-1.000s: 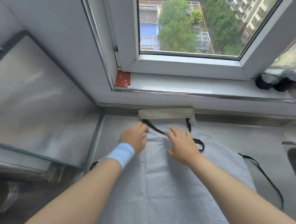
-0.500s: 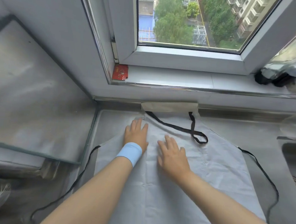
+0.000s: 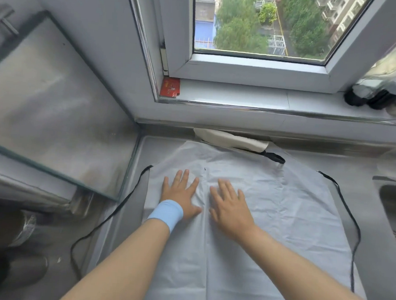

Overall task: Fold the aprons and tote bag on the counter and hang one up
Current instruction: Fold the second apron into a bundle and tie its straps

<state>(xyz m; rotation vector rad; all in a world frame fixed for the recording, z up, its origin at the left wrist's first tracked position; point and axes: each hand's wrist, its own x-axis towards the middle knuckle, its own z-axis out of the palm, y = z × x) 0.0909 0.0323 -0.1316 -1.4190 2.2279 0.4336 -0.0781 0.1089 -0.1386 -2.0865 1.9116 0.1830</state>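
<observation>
**Two flat palms on a thin, limp apron**

The apron (image 3: 245, 235) lies spread across the counter (image 3: 376, 267), with its top edge toward the window. Off the apron's left edge, a black tie string (image 3: 117, 211) trails loosely. On the apron's upper middle the left hand (image 3: 180, 193), above a blue wristband (image 3: 165, 214), lies flat with straight, spread fingers and grips nothing. Just right of it the right hand (image 3: 230, 206) presses the cloth in the same open-palmed way. Behind the apron's top edge sits a folded beige cloth, probably the tote bag (image 3: 230, 140), with the black neck loop (image 3: 273, 157) beside it. A second string (image 3: 351, 221) runs down the apron's right edge, and beyond that is a sink (image 3: 394, 205).

The cloth looks light, soft and creased, so it will likely slide and wrinkle easily. The corners or side hems seem the best places to pinch it, with the strings tucked in so they do not snag.

A red packet (image 3: 170, 87) on the sill, above the apron's upper left, has print too small to read. No label shows on the apron.
</observation>
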